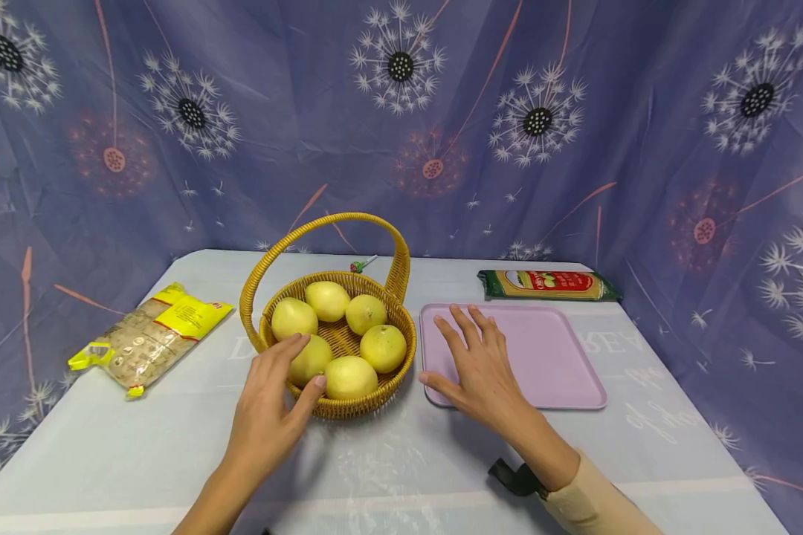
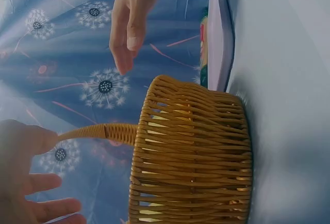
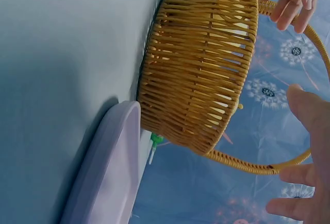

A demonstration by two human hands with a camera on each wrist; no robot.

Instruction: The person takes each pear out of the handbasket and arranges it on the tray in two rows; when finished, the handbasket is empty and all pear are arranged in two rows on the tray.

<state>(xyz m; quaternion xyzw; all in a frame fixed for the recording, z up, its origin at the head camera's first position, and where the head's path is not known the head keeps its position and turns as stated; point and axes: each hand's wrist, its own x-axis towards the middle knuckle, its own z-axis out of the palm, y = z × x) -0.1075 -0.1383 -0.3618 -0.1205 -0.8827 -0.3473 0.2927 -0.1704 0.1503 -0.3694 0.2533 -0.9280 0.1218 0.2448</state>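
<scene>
1. Plainly, our pale table [image 1: 388, 475] carries the containers.
2. Our woven basket [image 1: 368, 406] stands upright near the table's middle, its tall handle arching above six fruits.
3. Just right of it, our lilac tray [image 1: 542, 353] lies flat.
4. Off to the left, our part-clear bag [image 1: 149, 343] holds brownish pieces.
5. Behind the tray lies our green-edged packet [image 1: 549, 284].
6. Our right grip [image 1: 485, 371], fingers spread, hovers over the tray's left side; our left grip [image 1: 268, 401], fingers relaxed, hovers at the basket's left front.
7. Our yellow fruits [image 1: 383, 348] ring the basket's visible floor.
8. Smallest, our lollipop [image 1: 358, 267] lies behind the basket.
</scene>
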